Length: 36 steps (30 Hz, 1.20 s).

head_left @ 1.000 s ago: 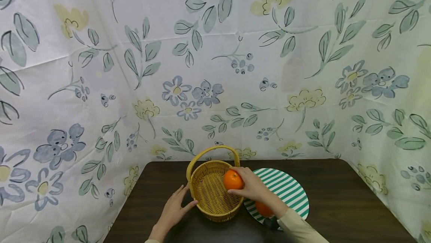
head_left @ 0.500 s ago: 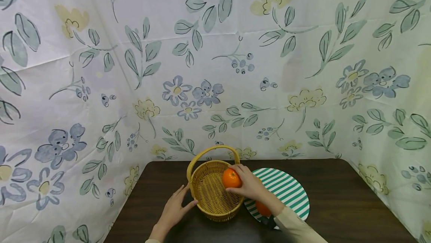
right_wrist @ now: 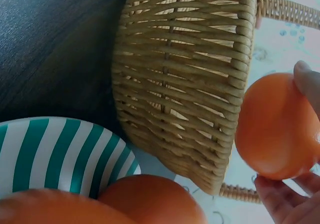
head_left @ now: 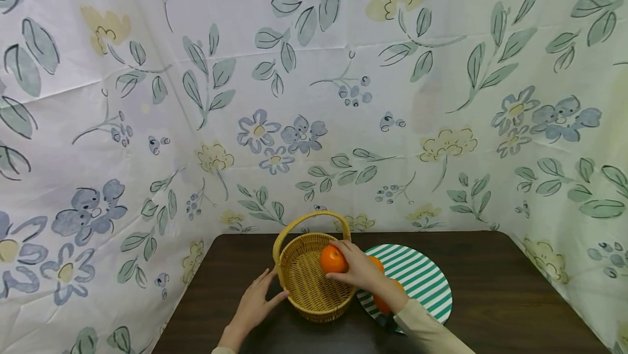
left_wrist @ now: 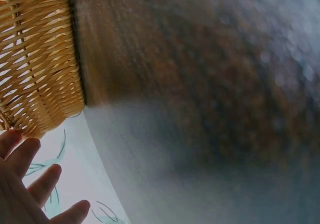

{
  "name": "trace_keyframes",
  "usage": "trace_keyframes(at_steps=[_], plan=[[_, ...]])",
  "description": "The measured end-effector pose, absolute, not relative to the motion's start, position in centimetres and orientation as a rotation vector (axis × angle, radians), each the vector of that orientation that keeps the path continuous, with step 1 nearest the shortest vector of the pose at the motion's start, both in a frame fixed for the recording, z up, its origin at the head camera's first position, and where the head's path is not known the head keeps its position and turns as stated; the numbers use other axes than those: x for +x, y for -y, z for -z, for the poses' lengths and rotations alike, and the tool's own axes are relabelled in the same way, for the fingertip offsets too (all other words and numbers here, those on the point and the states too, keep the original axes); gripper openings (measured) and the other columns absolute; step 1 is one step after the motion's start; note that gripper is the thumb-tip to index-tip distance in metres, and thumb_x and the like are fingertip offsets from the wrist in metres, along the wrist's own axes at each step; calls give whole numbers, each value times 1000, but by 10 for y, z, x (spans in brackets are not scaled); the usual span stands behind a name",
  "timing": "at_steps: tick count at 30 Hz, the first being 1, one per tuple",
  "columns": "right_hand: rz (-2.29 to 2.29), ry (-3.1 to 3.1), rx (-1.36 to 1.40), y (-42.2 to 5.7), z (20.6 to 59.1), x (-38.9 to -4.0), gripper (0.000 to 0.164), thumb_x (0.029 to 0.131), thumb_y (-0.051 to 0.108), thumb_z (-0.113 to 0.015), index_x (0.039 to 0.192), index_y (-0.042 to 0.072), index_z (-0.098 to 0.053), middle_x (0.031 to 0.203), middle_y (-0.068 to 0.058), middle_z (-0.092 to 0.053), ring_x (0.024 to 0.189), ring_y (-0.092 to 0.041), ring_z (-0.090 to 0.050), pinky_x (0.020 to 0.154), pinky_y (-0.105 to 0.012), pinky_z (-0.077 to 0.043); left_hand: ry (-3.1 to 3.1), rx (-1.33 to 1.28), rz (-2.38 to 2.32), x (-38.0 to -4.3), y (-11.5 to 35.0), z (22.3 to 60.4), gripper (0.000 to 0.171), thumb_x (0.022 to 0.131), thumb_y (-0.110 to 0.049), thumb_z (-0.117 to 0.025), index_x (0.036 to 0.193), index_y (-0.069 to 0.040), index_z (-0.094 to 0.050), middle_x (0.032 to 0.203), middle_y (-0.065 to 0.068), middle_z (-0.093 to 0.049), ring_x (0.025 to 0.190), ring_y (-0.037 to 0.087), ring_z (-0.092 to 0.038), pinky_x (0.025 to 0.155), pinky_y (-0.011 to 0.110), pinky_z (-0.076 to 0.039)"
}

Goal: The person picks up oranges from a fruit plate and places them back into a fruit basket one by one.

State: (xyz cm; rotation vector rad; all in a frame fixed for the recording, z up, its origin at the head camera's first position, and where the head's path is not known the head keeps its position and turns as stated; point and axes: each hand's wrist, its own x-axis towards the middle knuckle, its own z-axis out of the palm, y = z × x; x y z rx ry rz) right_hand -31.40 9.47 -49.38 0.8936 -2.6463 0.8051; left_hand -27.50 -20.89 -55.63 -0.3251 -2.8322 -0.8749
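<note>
My right hand (head_left: 360, 269) grips an orange (head_left: 333, 259) at the right rim of a yellow wicker basket (head_left: 319, 315). In the right wrist view, thumb and fingers lie around the held orange (right_wrist: 280, 129), just beyond the basket's rim. My left hand (head_left: 254, 300) is at the basket's left side with its fingers spread and fairly straight; in the left wrist view, fingertips reach the woven wall (left_wrist: 37, 63). More oranges, an orange (head_left: 387, 298) among them, sit on a green-and-white striped plate (head_left: 427, 283), partly hidden by my right arm.
The basket's arched handle (head_left: 314, 215) rises above its rim. A dark wooden table (head_left: 495, 288) carries basket and plate. Floral cloth (head_left: 343, 97) hangs behind and along both sides.
My right hand has moved slightly left with the orange, farther over the basket's opening. More of the oranges on the plate now shows. The left hand stays in place.
</note>
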Motion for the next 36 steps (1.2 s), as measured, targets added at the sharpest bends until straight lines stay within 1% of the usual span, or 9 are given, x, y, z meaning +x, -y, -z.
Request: trace_keyframes(at_steps=[4,11,19,24,28,32,36], plan=[[-804,2639,910,-93,495,-315,82,76,61,-64,141,18,-38,128,-5,-48,110,-20,-53,83,-40,-50,2813,-340,877,-275,208,555,71,83,-57,-57,143,-24,-38,142,7,-43,133,33,-35,99,64,-31],[-814,2631,934,-89,497,-316,77,77,44,-73,140,16,-39,131,-9,-47,110,-25,-54,83,-44,-50,2807,-340,868,-275,208,556,70,83,-57,-58,142,-24,-39,141,6,-44,132,35,-36,98,64,-31],[-776,2675,932,-89,501,-320,80,78,55,-66,141,15,-38,131,-9,-48,110,-23,-55,83,-42,-51,2842,-311,875,-274,208,556,72,82,-60,-57,143,-27,-37,142,3,-44,134,31,-35,100,63,-30],[-753,2695,931,-88,505,-324,83,78,58,-63,141,12,-38,134,-14,-46,114,-29,-53,85,-44,-50,2831,-327,862,-274,209,557,72,83,-59,-56,143,-24,-38,142,6,-44,133,32,-36,99,63,-31],[-717,2695,935,-87,510,-327,85,77,61,-61,141,9,-39,135,-17,-47,115,-31,-52,86,-45,-50,2822,-332,846,-274,208,557,71,83,-59,-56,143,-24,-38,141,6,-45,132,32,-37,98,64,-31],[-702,2695,942,-86,513,-329,84,77,59,-63,140,8,-40,134,-16,-48,116,-31,-52,88,-45,-49,2815,-328,842,-274,208,556,71,83,-59,-56,143,-24,-39,141,9,-45,131,34,-38,96,64,-33],[-690,2724,932,-83,516,-332,82,78,50,-70,141,6,-39,135,-16,-47,117,-32,-51,90,-46,-48,2827,-311,844,-273,207,556,72,83,-60,-55,143,-23,-39,141,9,-45,131,35,-38,97,63,-34]])
